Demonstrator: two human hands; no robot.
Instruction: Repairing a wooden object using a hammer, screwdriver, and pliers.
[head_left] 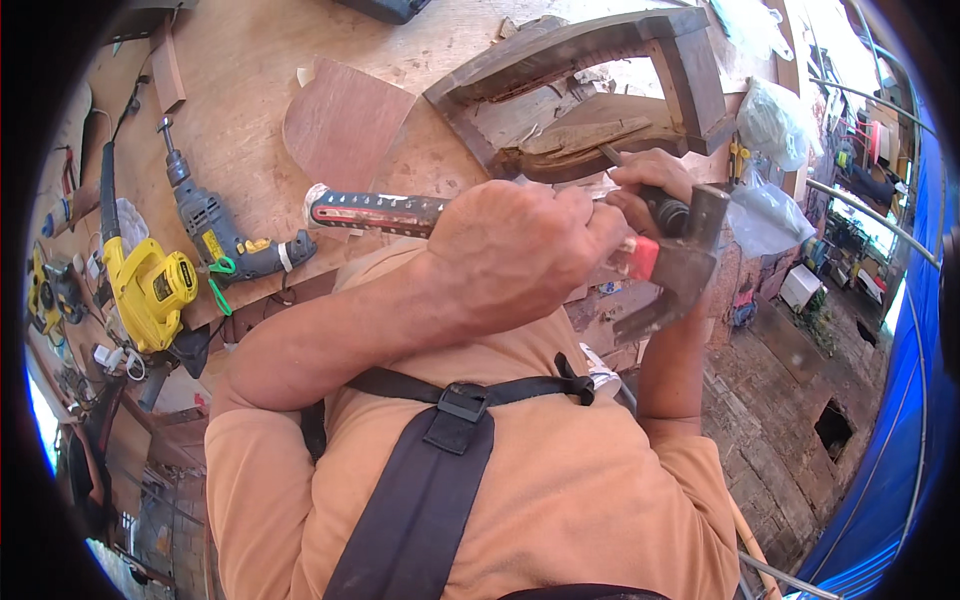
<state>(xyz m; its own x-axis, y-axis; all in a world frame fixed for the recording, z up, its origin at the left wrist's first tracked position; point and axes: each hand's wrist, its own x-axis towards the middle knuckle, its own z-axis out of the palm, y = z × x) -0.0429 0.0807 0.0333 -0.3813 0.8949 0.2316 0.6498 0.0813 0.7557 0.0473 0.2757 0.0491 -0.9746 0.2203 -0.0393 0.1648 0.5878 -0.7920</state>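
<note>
My left hand (515, 255) is closed around the black and red handle of a claw hammer (385, 212). Its dark metal head sits at the right, close to my other hand, the claw pointing down toward my body. My right hand (650, 178) grips a chisel (664, 210) by its dark handle, partly hidden behind the hammer head. The chisel's narrow blade reaches up and left toward the near side of a dark curved wooden frame (690, 85). Whether the tip touches the wood I cannot tell. Split, rough wood (590, 137) shows along the frame's near rail.
On the wooden worktable (240, 70), a drill (225, 225) and a yellow blower (150, 285) lie at the left. A rounded plywood piece (345, 120) rests near the middle. Plastic bags (775, 125) hang at the right edge, above a brick floor (760, 450).
</note>
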